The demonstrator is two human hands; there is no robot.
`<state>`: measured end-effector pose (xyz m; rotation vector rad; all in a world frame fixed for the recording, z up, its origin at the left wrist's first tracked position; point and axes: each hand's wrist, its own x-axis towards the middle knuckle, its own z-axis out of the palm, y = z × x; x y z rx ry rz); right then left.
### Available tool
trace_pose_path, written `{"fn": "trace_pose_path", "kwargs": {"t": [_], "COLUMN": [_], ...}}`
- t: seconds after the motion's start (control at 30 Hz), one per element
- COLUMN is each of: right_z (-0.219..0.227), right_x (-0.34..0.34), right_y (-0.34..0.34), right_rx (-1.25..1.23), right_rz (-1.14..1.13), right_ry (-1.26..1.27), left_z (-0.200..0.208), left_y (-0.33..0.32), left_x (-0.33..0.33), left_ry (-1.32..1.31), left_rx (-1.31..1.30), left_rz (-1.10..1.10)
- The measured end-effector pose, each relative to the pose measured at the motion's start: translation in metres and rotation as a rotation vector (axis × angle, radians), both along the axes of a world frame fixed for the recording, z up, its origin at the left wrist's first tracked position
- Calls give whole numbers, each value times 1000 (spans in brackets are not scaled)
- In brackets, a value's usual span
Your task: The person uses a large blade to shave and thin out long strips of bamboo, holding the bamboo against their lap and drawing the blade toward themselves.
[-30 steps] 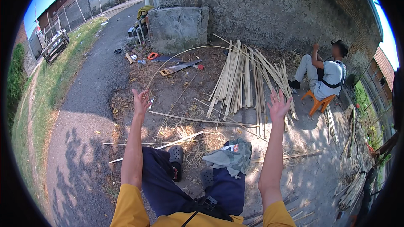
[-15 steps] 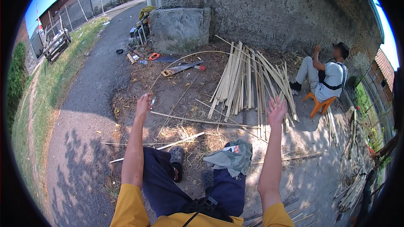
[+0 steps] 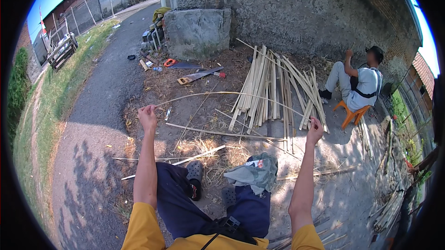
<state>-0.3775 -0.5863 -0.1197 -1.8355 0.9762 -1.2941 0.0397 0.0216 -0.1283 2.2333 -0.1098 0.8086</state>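
- Left hand [image 3: 147, 114]: raised at arm's length, fingers pinched shut on one end of a thin strip [image 3: 227, 94].
- Right hand [image 3: 315, 128]: raised likewise, fingers closed on the other end of the strip.
- Strip: a long, pale, very thin sliver, probably bamboo. It spans from hand to hand in a shallow upward arc above the ground, so it is flexible and under bend.
- Progress, as a judgement: the strip is already split thin and is held flexed between both hands; the bulk of the stock lies uncut, so most work remains.
- Cloth [image 3: 254, 172]: grey-green, crumpled, draped over the right knee.
- Shoes [image 3: 194, 172]: dark, perforated clogs, resting on the ground among pale curled shavings [image 3: 218, 150].
- Loose slats [image 3: 218, 133]: a few flat, straight lengths lying singly on the dirt in front of the feet.
- Pile [image 3: 273, 88]: many long flat pale slats, fanned out beside the wall, well apart from the hands.
- Saw [image 3: 199, 75]: flat blade, lying on the dirt beyond the strip.
- Wall [image 3: 287, 13]: rough grey render; a concrete block [image 3: 197, 30] stands at its foot.
- Second person [image 3: 359, 83]: seated on an orange stool [image 3: 352, 113], right of the pile.
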Motion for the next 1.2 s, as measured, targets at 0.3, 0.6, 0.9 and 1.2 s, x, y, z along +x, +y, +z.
{"fn": "trace_pose_path", "kwargs": {"t": [0.3,0.6,0.9,1.2], "right_z": [-10,-5,22,26], "right_x": [-17,-79,-82,-58], "right_y": [-5,-10,11,8], "right_rx": [255,492,358,523], "right_rz": [-117,-132,-236,-116], "right_ry": [-436,-746,-888,-1176], "left_z": [14,25,68,58], "left_y": [-1,4,-23,-45], "left_x": [-10,-16,-50,-51], "left_ry": [51,288,-194,-76], "left_rx": [-191,-563,16,-287], "left_rz": [-121,-524,-235,-201]}}
